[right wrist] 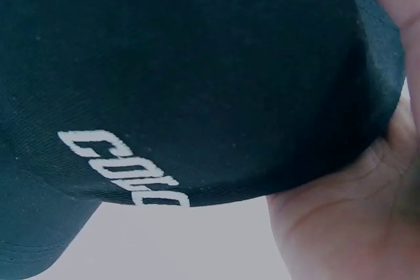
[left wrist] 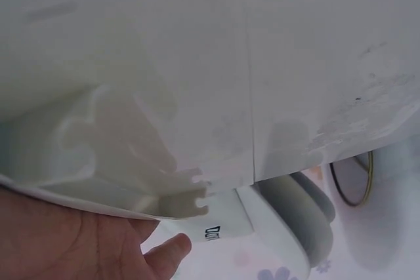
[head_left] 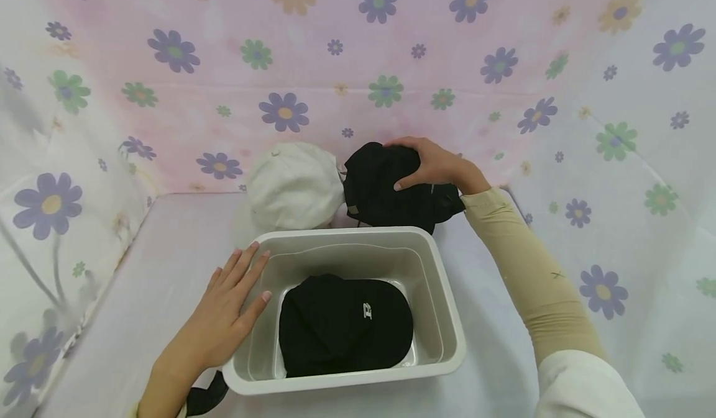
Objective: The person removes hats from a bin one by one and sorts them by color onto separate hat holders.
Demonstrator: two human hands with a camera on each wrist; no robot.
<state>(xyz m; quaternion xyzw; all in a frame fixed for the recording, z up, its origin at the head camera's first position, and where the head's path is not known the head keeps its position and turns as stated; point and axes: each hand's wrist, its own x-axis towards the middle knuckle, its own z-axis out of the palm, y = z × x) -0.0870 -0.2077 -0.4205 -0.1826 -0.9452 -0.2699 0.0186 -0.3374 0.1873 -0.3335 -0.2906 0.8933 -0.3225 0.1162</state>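
At the back, my right hand (head_left: 433,163) grips a black cap (head_left: 371,185), fingers over its top and thumb on the near side. In the right wrist view, the black cap (right wrist: 197,83) shows white lettering near its lower edge, and the palm (right wrist: 341,221) lies around its side. My left hand (head_left: 224,312) rests at the left rim of a light grey plastic bin (head_left: 442,294), fingers extended. Inside the bin lies another black cap (head_left: 347,325) with a small white emblem. The left thumb (left wrist: 167,254) shows low in the left wrist view.
A white cap (head_left: 296,185) stands behind the bin, left of the gripped black cap. Flower-patterned cloth (head_left: 335,64) hangs at the back and both sides of the pale table (head_left: 184,238). A black strap-like thing (head_left: 207,396) shows by my left wrist.
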